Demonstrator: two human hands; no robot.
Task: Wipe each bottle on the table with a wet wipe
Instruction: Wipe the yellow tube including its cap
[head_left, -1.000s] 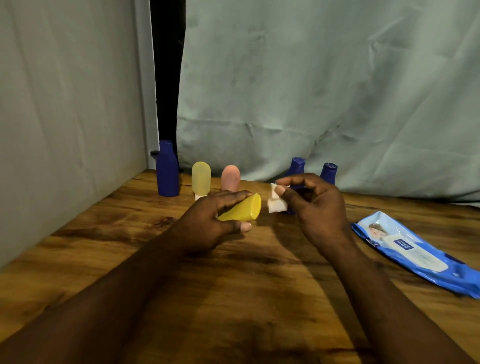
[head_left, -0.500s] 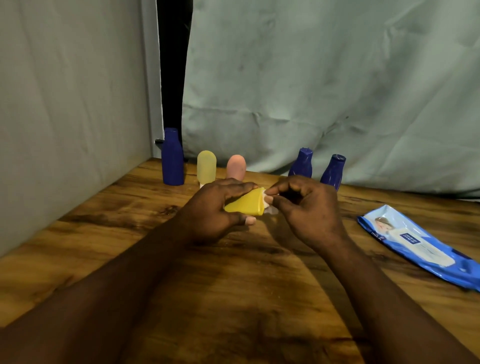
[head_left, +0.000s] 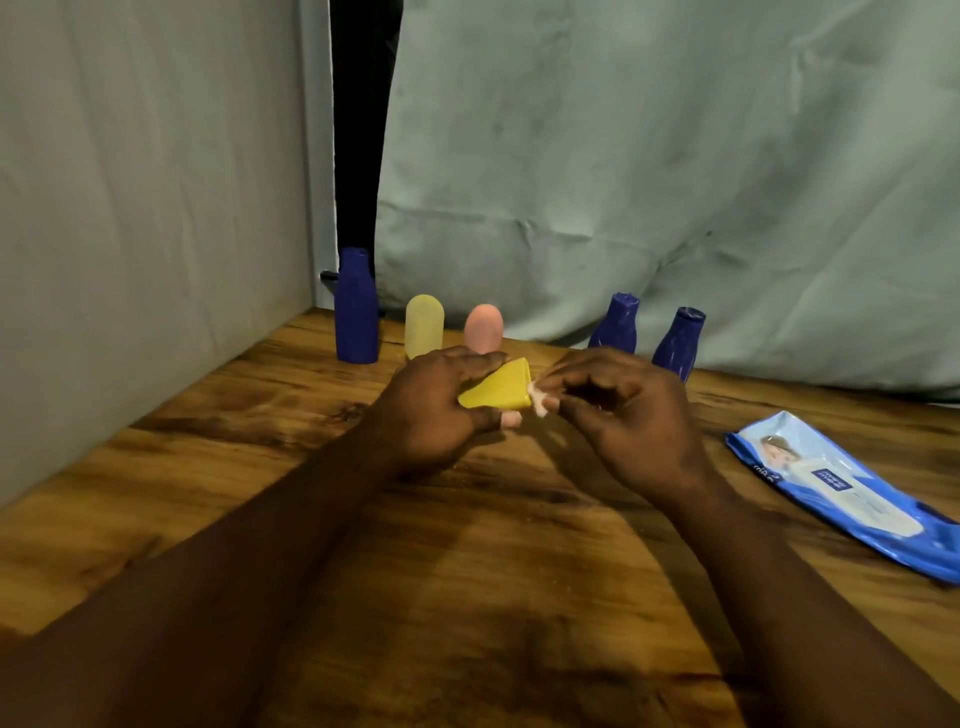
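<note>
Over the wooden counter, the left hand holds a yellow bottle on its side, grip curled round it, thumb underneath. At the bottle's right end, the right hand pinches a small white wet wipe in its grip, touching the bottle. Well right of the yellow bottle lies a blue wipes pack. Behind the yellow bottle stand 5 more: a tall blue bottle, a pale yellow bottle, a pink bottle, then a small blue bottle and a second small blue bottle.

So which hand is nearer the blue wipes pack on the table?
Right. The right hand, pinching a wet wipe, is left of the wipes pack, not touching it; the left hand, holding the yellow bottle, is farther left again.
</note>
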